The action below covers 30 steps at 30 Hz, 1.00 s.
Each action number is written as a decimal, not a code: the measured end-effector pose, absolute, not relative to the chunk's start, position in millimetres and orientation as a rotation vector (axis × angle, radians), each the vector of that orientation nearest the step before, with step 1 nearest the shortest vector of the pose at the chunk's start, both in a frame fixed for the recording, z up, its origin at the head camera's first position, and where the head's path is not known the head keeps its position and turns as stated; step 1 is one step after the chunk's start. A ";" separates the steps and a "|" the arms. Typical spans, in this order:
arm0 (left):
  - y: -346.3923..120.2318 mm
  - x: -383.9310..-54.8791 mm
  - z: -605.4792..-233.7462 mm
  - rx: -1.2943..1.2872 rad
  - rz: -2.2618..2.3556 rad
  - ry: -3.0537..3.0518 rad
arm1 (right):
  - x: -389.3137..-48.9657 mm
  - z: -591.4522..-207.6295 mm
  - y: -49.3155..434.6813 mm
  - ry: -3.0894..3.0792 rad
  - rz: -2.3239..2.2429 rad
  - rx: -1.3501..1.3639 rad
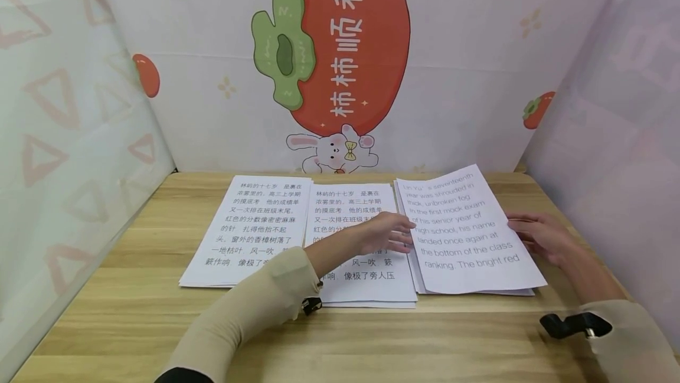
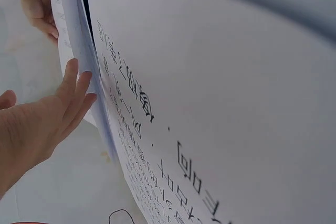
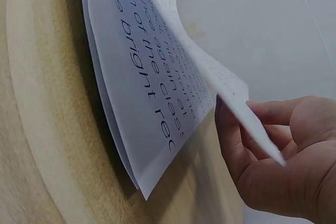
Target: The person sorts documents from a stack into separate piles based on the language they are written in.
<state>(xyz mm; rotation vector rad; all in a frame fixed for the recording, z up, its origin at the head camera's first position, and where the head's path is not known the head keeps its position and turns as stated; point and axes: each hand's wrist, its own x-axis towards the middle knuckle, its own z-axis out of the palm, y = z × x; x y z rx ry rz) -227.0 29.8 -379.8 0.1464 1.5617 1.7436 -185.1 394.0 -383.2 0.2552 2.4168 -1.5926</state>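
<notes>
A white sheet of paper point(image 1: 467, 223) printed with large English text lies slanted over the pile on the right side of the table. My right hand point(image 1: 542, 238) pinches its right edge between thumb and fingers. In the right wrist view, the held sheet point(image 3: 236, 106) bends up edge-on, above more English-printed sheets point(image 3: 152, 103). My left hand point(image 1: 385, 232) reaches over the middle pile of Chinese-printed sheets point(image 1: 366, 288), its fingers extended, fingertips right at the left edge of the English sheet. The left wrist view shows those fingers point(image 2: 71, 103) straight beside the paper edge.
Another pile of Chinese-printed sheets point(image 1: 244, 223) lies at the left, against the middle pile. All the paper rests on a wooden table point(image 1: 398, 341). A backdrop point(image 1: 451, 105) with a red persimmon and a rabbit rises behind, with pale curtains at both sides.
</notes>
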 end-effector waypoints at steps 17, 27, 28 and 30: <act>11.3 -229.5 -378.3 0.128 1.733 1.621 | -180.8 -376.4 380.4 2.670 -1.475 0.471; -33.5 -233.8 -374.1 0.164 1.653 1.879 | -186.0 -365.7 335.7 2.604 -1.485 0.221; -38.8 -233.9 -374.1 0.166 1.641 1.905 | -187.2 -365.6 330.6 2.596 -1.498 0.191; -48.8 -233.9 -373.6 0.164 1.629 1.938 | -190.1 -366.6 320.6 2.576 -1.530 0.138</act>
